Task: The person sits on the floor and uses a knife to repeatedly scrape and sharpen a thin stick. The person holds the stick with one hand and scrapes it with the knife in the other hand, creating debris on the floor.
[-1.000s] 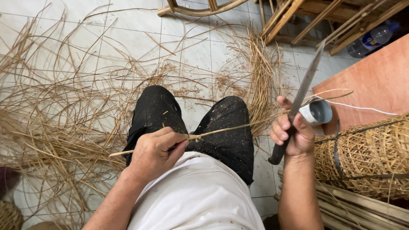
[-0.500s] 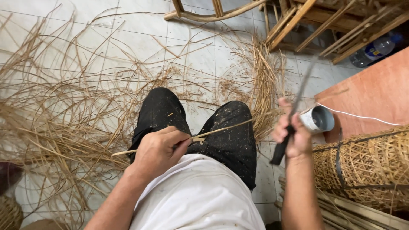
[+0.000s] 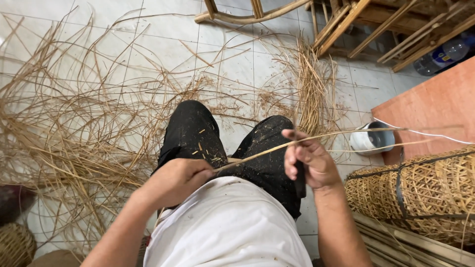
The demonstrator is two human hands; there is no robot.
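The left hand point(image 3: 174, 182), at lower centre of the frame, has its fingers curled shut around the near end of a thin cane strip point(image 3: 316, 137), pinching it just above the lap. The right hand point(image 3: 309, 163), to the right of centre, is closed on the dark handle of a knife point(image 3: 299, 178), which points down below the fist; its blade is blurred and hard to make out. The right thumb and forefinger also touch the strip where it passes over the hand.

The strip is pale tan, narrow and flat. It runs from the left hand up and to the right across the black trousers point(image 3: 267, 153), over the right hand, and on toward the right edge of the frame, where it thins out and seems to fork into two slivers.

Loose cane strands point(image 3: 74, 133) cover the tiled floor point(image 3: 168, 49) across the left half of the frame, and a denser bundle point(image 3: 311, 94) lies upper centre right. A small white pot point(image 3: 371, 141) stands on the floor just right of the right hand. A woven basket point(image 3: 420, 193) crowds the lower right, with a reddish board point(image 3: 435, 104) above it and wooden frames point(image 3: 376, 29) along the top edge. Bare tile shows between the knees and at upper centre.
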